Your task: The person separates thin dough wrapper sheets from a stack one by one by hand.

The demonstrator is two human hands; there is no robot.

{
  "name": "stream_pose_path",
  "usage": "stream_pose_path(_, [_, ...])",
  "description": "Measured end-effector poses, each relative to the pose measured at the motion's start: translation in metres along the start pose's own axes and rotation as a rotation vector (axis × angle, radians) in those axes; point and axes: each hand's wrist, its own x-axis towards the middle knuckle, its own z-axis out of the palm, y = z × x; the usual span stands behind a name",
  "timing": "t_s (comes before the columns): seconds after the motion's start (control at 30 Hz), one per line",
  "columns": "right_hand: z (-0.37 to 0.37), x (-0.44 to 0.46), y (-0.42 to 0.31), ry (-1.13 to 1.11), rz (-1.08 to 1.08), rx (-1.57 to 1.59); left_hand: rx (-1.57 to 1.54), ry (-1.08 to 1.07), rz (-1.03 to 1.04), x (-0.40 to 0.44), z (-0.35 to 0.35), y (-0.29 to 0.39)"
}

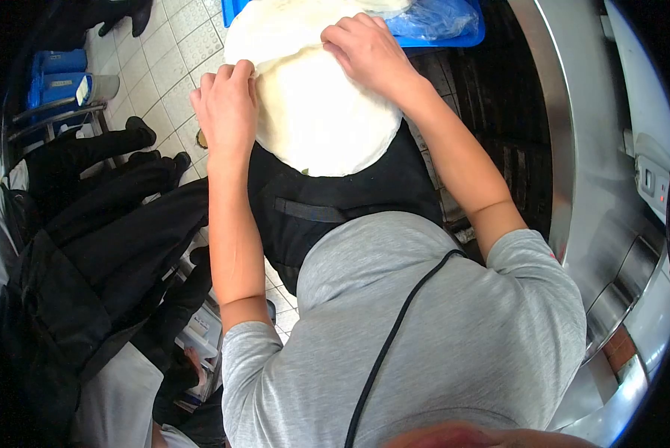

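A pale, round, flat sheet of dough hangs in front of my black apron, its lower edge curving over the cloth. My left hand has its fingers curled over the sheet's upper left edge. At the upper right edge, my right hand pinches the same sheet, with the fingertips partly hidden. More pale dough lies just beyond, over a blue tray. On the tray's right side is crumpled clear plastic.
A stainless steel counter edge runs along the right, with a dark rack-like area beside it. At the left are dark clothes and another person's shoe. Blue containers stand at the upper left above the tiled floor.
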Motion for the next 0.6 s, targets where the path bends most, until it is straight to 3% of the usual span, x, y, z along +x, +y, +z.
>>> stream_pose_path(0.27, [-0.014, -0.002, -0.021, -0.171, 0.076, -0.134, -0.076, 0.009, 0.064, -0.01, -0.006, 0.002])
stream_pose_path(0.47, [-0.015, -0.009, -0.007, -0.098, 0.108, -0.077, -0.027, 0.054, -0.017, -0.015, -0.002, -0.005])
stream_pose_path(0.6, [-0.022, -0.014, 0.002, -0.117, 0.121, -0.023, -0.002, -0.046, -0.067, -0.019, -0.004, -0.008])
